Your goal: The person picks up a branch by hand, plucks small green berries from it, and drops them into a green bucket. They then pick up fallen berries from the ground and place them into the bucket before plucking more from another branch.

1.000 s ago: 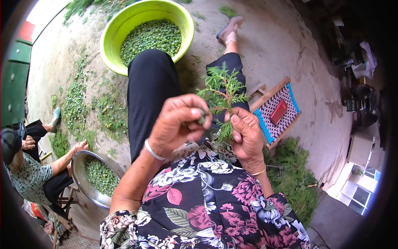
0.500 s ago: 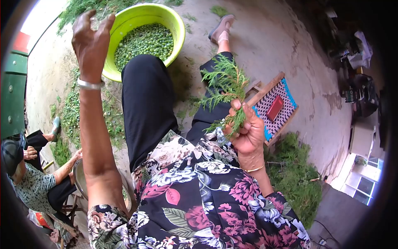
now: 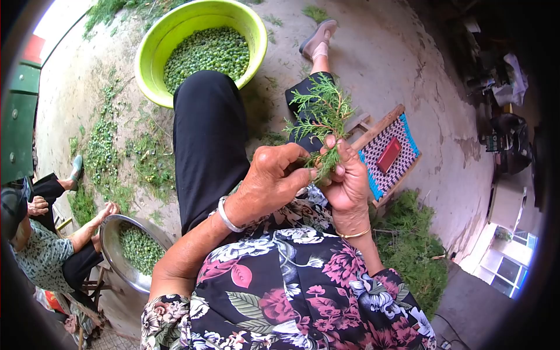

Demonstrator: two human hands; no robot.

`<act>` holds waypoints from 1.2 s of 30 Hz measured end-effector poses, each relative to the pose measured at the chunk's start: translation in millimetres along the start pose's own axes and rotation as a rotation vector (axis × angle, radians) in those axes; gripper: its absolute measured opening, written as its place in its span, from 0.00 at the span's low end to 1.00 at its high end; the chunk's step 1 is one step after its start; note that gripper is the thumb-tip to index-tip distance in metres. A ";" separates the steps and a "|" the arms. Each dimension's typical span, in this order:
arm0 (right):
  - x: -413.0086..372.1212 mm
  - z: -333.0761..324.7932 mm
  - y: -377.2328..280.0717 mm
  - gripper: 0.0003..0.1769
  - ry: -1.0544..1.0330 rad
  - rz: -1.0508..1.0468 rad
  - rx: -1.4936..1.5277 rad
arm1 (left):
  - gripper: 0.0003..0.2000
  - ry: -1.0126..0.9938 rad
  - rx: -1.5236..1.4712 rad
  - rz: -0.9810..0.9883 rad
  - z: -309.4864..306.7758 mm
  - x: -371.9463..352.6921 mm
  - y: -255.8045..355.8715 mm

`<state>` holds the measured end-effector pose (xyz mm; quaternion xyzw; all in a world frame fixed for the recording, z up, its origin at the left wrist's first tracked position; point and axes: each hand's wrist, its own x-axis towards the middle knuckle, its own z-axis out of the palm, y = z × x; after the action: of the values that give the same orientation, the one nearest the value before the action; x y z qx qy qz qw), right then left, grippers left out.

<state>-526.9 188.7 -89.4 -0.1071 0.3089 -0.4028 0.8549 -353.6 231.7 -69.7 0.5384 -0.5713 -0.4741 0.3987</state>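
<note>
Leaves obscure the fingertips of the left grip (image 3: 308,165), nearly closed beside the right grip (image 3: 333,156); whether it holds anything cannot be determined. The right grip is closed on the lower part of the green sprig (image 3: 322,108). The basin (image 3: 146,61), up and left of both grips, is cut off at the top; open floor (image 3: 385,58) extends up and right. The sprig's long axis runs upward from the right grip, leafy tips pointing away from the wearer.
</note>
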 end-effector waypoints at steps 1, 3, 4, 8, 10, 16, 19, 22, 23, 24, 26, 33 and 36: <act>-0.9 -0.5 0.7 0.10 -0.016 -0.008 -0.026 | 0.09 -0.002 0.001 0.001 2.3 -0.9 -3.6; -3.2 2.2 1.3 0.10 -0.003 -0.026 -0.050 | 0.07 0.045 -0.230 -0.023 8.7 -2.4 -14.2; -4.4 2.9 1.2 0.10 0.009 -0.041 -0.078 | 0.07 0.043 -0.230 -0.022 10.7 -2.9 -17.0; -6.7 1.9 1.5 0.10 0.009 -0.037 -0.185 | 0.06 0.052 -0.355 -0.060 13.3 -5.1 -20.9; -7.4 2.4 1.0 0.10 -0.002 -0.055 -0.233 | 0.07 0.054 -0.362 -0.051 14.6 -5.1 -23.1; -14.2 9.0 1.9 0.09 0.008 -0.060 -0.315 | 0.01 0.054 -0.089 -0.009 21.1 -3.9 -35.5; -14.5 11.5 -1.2 0.10 0.011 -0.072 -0.329 | 0.02 0.031 -0.155 0.051 23.3 -3.4 -43.2; -14.3 9.4 -5.8 0.10 -0.018 -0.085 -0.301 | 0.06 0.084 -0.085 -0.076 20.6 -0.5 -33.0; -14.2 7.8 -7.5 0.11 -0.058 -0.084 -0.265 | 0.09 0.071 -0.124 -0.020 18.4 1.4 -41.4; -13.5 6.2 -9.7 0.11 -0.055 -0.089 -0.265 | 0.07 0.040 -0.131 -0.171 8.6 5.9 -47.7; -13.1 2.9 -14.3 0.12 -0.109 -0.087 -0.162 | 0.07 0.316 0.029 0.100 -24.3 25.0 -33.0; -14.1 9.3 -14.7 0.12 -0.095 -0.107 -0.144 | 0.26 0.771 1.145 0.380 -112.0 46.6 19.8; -10.6 14.0 -10.9 0.15 -0.123 -0.106 -0.121 | 0.25 0.328 -0.170 -0.037 -71.6 28.3 33.4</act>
<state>-530.2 188.6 -69.0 -0.1993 0.2735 -0.4208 0.8416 -295.3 194.6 -22.2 0.5833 -0.4466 -0.4337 0.5217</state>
